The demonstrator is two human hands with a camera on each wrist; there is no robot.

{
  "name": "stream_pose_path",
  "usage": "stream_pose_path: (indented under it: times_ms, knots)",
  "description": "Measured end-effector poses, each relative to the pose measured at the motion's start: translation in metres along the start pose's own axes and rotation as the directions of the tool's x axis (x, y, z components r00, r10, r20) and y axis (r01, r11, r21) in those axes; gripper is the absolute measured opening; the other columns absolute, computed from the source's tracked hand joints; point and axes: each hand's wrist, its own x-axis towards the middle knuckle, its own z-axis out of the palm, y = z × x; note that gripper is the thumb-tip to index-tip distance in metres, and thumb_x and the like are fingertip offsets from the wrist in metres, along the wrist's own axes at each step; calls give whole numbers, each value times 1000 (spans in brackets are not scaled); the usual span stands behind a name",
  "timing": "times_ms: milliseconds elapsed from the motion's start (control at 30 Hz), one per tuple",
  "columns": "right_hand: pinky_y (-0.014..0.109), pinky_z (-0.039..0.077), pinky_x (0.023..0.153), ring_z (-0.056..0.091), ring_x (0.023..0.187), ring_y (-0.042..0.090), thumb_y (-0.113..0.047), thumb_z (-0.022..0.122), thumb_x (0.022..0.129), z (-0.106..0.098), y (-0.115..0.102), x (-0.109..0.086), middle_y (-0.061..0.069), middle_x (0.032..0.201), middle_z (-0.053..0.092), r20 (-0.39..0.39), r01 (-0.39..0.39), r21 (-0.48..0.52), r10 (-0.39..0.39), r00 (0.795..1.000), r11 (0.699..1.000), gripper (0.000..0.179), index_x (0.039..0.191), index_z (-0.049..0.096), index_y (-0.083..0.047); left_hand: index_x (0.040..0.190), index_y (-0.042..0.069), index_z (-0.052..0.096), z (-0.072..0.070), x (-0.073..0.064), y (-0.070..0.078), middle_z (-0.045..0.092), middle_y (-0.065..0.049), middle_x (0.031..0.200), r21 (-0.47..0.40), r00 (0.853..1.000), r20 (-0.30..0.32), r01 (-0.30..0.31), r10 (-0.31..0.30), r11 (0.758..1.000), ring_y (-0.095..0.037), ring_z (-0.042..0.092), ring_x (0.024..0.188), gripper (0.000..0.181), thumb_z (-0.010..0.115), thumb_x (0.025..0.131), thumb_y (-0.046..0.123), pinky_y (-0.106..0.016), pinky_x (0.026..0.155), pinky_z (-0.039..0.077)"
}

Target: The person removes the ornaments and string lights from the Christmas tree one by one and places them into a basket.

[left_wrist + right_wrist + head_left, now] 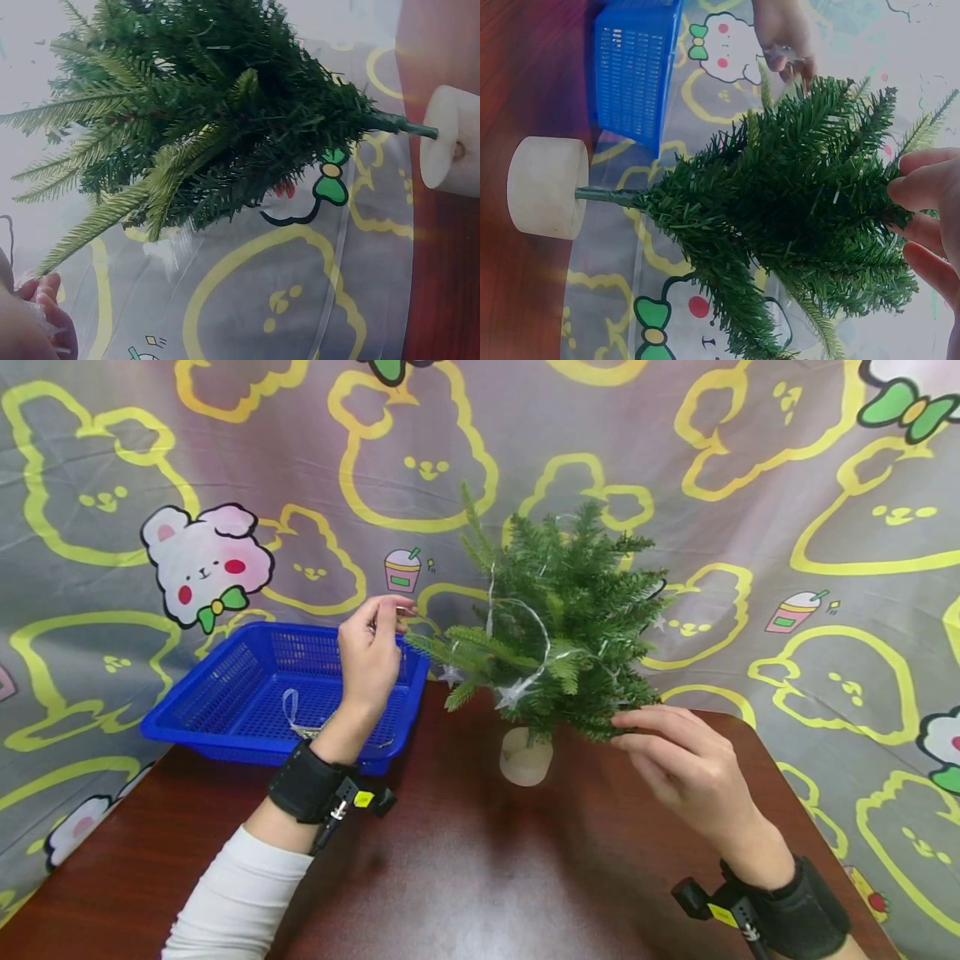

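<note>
A small green artificial Christmas tree [577, 602] stands on a pale round base [527, 758], with a clear light string [546, 635] draped through its branches. Clear plastic stars hang from the string, one star [512, 695] at the lower front. My left hand [371, 652] is beside the tree's left branches, fingers curled and pinching a clear ornament [784, 54], apparently another star. At the lower right side my right hand [686, 760] touches the outer branches with fairly straight, slightly spread fingers [922, 184]. Needles hide part of the fingertips.
A blue plastic basket [225, 739] stands at the table's back left, with a clear loop [291, 703] and some thin strands inside. The dark wooden table [450, 868] reaches back to a grey patterned curtain [300, 468].
</note>
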Motion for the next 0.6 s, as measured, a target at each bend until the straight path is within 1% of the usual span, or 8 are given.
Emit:
stream_pose_path:
  times_ms: [100,167,200,267,333,433,500,600]
  knots:
    - [22,46,94,66,86,31,-16,57,100,0,0,0,16,91,73,-9,6,3,-6,1000,1000,32,79,75,0,103,-4,67,0,2,1,74,-7,93,-110,995,18,97,-95,989,-13,62,77,37,39,108,20,-18,52,44]
    - [22,46,92,66,86,31,-16,56,100,0,0,1,16,91,73,-10,6,3,-6,1000,1000,32,79,74,0,104,-3,64,-1,3,2,73,2,91,-157,988,27,153,-151,976,-8,64,78,38,35,108,21,-19,47,43]
    - [22,46,92,66,85,31,-16,56,100,0,0,1,16,90,73,-10,4,3,-4,1000,1000,33,79,74,0,105,-3,63,-1,3,1,72,6,89,-169,984,27,179,-177,969,-9,64,79,39,34,109,23,-19,44,42]
    - [21,46,92,66,85,30,-17,56,101,0,0,2,16,90,73,-8,-3,3,3,1000,1000,33,78,74,0,103,1,62,-2,4,0,69,9,84,-171,977,18,211,-211,962,-9,63,79,38,33,109,24,-19,45,42]
    - [20,46,92,66,85,30,-17,56,101,-1,0,2,17,90,73,-3,-9,0,9,1000,1000,34,78,74,0,99,4,62,-3,5,-1,65,9,79,-146,973,3,229,-231,962,-9,62,78,36,33,109,25,-19,47,43]
    - [19,45,93,66,85,30,-18,56,101,-1,0,2,17,90,72,-2,-13,0,13,1000,1000,34,78,74,0,93,7,61,-4,5,-4,60,7,74,-96,971,-17,236,-239,967,-8,59,75,35,34,108,25,-19,51,42]
    - [19,46,94,66,85,30,-18,56,101,0,0,2,17,90,72,-4,-13,-2,13,1000,1000,34,78,74,1,92,4,60,-4,5,-6,56,7,71,-72,972,-23,232,-234,970,-8,57,70,37,35,108,25,-18,52,42]
    - [18,45,95,66,86,30,-18,57,101,-1,0,1,17,90,73,-5,-17,-4,17,1000,1000,33,79,74,0,94,-2,60,-4,4,-8,49,5,69,-57,975,-20,219,-221,974,-7,50,62,39,35,108,25,-18,51,39]
